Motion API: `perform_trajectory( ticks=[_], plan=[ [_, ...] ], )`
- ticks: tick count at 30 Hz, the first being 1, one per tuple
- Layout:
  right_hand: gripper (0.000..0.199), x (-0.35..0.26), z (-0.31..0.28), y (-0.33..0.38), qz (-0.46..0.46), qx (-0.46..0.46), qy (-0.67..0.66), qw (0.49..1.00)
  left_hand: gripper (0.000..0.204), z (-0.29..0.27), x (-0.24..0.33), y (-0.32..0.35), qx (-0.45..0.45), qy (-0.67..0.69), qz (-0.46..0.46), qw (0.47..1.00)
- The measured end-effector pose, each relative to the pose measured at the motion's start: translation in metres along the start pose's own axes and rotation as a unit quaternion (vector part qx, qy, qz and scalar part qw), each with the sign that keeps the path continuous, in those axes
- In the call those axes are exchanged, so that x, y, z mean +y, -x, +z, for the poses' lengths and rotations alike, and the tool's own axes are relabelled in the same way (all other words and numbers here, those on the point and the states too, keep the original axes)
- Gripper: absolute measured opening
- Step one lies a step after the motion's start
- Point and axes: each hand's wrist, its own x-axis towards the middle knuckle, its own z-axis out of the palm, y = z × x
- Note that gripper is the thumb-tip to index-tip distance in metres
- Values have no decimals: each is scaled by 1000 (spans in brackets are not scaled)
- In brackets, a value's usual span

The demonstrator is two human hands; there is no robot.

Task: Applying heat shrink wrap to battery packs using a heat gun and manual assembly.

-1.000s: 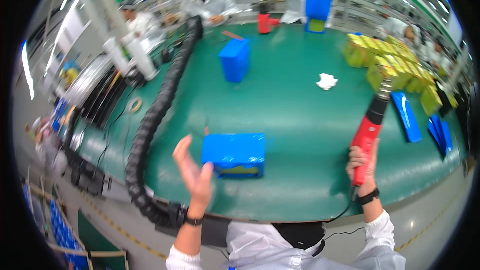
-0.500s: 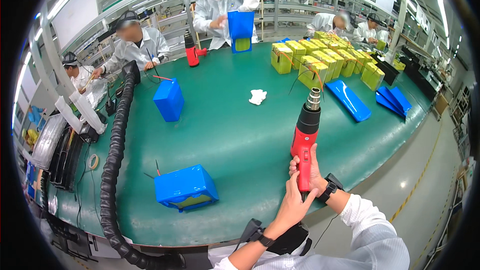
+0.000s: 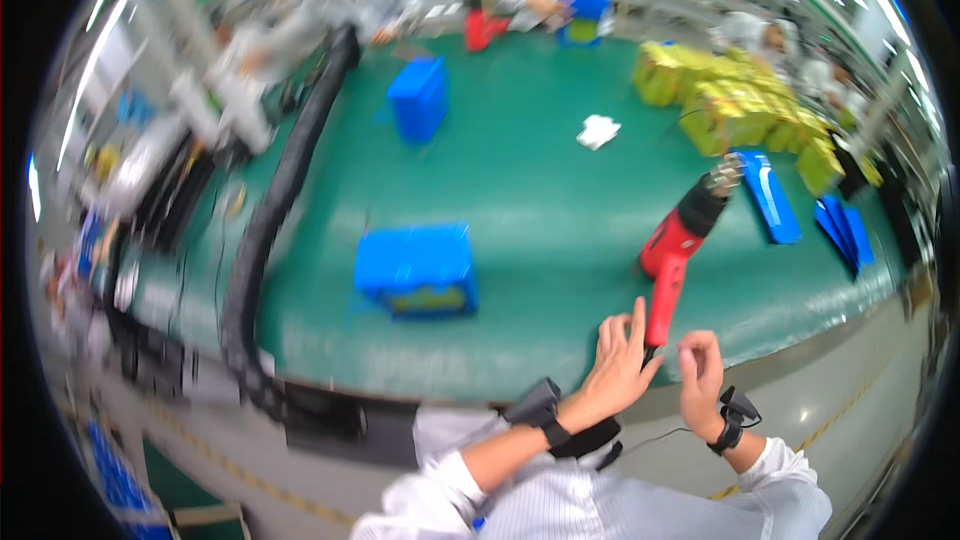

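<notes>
A red heat gun (image 3: 672, 258) with a metal nozzle tilts up and to the right over the near edge of the green table (image 3: 540, 190). My left hand (image 3: 618, 364) is at its handle's lower end, which sits between thumb and forefinger; the other fingers are spread. My right hand (image 3: 702, 372) hovers just right of the handle, fingers loosely curled and off it. A cord runs down from the handle. The picture is blurred.
A blue box (image 3: 416, 270) lies left of the hands, another blue box (image 3: 420, 96) farther back. A white cloth (image 3: 598, 130), yellow boxes (image 3: 740, 100) and flat blue pieces (image 3: 772, 196) are at the right. A black cable chain (image 3: 278, 198) runs along the left. People work at the far side.
My right hand has let go of the heat gun's handle and my left hand has come up to it. The view has swung left and down.
</notes>
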Motion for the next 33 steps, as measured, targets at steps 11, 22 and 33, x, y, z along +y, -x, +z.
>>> perform_trajectory(
  ticks=[11,22,33],
  plan=[
    [9,40,11,110,151,-460,139,864,20,-286,12,307,3,104,-478,872],
    [10,113,-24,118,292,-461,80,834,121,-89,41,629,-412,27,-691,593],
    [13,91,3,109,228,-457,49,858,21,-444,145,654,-164,-51,-887,430]
  ],
)
